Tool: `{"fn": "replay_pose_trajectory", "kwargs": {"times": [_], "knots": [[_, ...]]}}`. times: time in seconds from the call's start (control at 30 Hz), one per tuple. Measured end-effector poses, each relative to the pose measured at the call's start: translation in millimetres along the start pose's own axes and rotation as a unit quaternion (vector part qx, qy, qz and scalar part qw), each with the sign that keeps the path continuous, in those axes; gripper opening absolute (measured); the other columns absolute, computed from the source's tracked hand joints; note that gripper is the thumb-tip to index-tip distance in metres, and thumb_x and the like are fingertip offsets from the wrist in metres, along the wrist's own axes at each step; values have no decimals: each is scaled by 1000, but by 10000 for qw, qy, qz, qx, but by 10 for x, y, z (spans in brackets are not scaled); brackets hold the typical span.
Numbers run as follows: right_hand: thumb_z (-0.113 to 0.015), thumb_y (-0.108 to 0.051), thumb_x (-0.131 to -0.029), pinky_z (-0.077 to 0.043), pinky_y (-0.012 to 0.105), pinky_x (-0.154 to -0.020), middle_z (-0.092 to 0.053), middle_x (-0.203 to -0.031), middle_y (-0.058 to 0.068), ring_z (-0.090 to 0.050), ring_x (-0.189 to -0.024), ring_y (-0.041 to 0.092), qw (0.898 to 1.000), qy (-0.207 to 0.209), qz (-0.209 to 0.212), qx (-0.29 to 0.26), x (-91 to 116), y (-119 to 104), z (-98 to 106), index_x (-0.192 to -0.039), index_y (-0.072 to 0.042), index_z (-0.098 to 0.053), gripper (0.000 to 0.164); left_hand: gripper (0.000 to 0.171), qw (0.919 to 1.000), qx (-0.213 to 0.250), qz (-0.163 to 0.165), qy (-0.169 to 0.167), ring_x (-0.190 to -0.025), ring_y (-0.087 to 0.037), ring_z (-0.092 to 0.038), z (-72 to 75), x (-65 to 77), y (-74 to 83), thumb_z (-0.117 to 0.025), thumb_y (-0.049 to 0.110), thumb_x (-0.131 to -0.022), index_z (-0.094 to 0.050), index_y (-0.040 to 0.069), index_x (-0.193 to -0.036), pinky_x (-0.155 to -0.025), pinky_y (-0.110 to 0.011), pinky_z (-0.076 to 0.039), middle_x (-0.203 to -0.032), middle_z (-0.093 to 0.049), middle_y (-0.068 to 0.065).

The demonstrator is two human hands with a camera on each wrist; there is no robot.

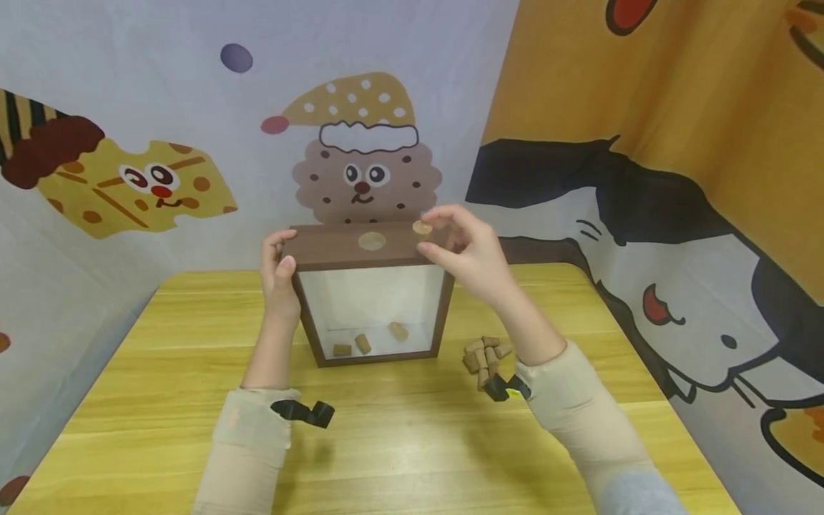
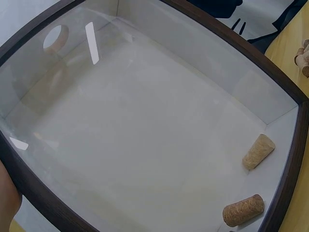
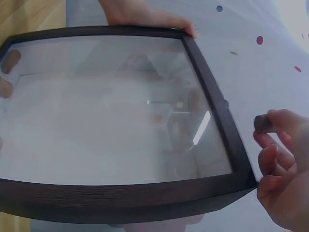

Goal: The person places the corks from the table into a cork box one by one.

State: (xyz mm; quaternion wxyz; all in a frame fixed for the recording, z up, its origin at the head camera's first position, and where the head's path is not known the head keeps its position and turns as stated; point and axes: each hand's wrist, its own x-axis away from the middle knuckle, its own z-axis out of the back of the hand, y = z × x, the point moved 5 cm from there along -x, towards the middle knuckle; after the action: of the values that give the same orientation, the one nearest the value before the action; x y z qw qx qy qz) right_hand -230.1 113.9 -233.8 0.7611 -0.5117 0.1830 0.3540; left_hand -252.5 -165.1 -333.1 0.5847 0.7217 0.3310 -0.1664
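Note:
A dark brown box frame (image 1: 370, 361) with a clear front stands upright on the table, a round hole (image 1: 372, 241) in its top. My left hand (image 1: 280, 279) grips its upper left edge, thumb at the front. Above the right part of the top, my right hand (image 1: 473, 250) pinches a wine cork (image 1: 421, 227) between thumb and fingers; in the right wrist view that cork (image 3: 263, 123) is apart from the frame. Inside the box, three corks (image 1: 363, 343) lie on the white floor, two of them plain in the left wrist view, such as the darker cork (image 2: 243, 210).
Several loose corks (image 1: 484, 355) lie in a pile on the wooden table (image 1: 399, 443), right of the box and below my right forearm. Behind the table hangs a cartoon-printed cloth (image 1: 193, 71). Dark wrist cameras (image 1: 305, 412) sit on both sleeves.

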Motion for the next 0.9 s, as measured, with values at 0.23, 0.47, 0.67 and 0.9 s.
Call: {"fn": "replay_pose_trajectory", "kwargs": {"times": [0.23,0.47,0.67,0.9], "knots": [[-73,-12,-84,-41,29,-54,-65,-108,-5,-48,-57,19,9971,-576,-413,261,-220,-83,-131,-112,-11,-61,31,55,9999,29,-29,102,-128,-27,-28,16,-5,13,-63,56,-76,-59,17,-116,-104,-46,-10,-129,-46,-5],[-73,-11,-84,-46,31,-66,-62,-109,-3,-55,-75,15,9906,-1069,-737,437,-385,-58,-259,-112,-12,-60,31,54,10000,29,-40,85,-127,-28,-28,8,0,-6,-63,56,-76,-60,18,-115,-103,-46,-11,-127,-47,-5],[-72,-10,-85,-49,32,-71,-63,-108,-2,-59,-88,13,9871,-1381,-741,325,-497,-17,-371,-112,-10,-59,30,55,9998,107,-50,142,-126,-27,-29,8,-6,6,-64,56,-75,-60,18,-114,-103,-45,-11,-126,-48,-4],[-71,-11,-86,-49,32,-63,-64,-104,-1,-59,-74,18,9844,-1476,-937,191,-525,69,-456,-112,-8,-60,28,53,9999,99,-62,101,-127,-27,-29,-3,-2,8,-63,54,-76,-59,18,-115,-103,-45,-10,-127,-47,-4]]}}
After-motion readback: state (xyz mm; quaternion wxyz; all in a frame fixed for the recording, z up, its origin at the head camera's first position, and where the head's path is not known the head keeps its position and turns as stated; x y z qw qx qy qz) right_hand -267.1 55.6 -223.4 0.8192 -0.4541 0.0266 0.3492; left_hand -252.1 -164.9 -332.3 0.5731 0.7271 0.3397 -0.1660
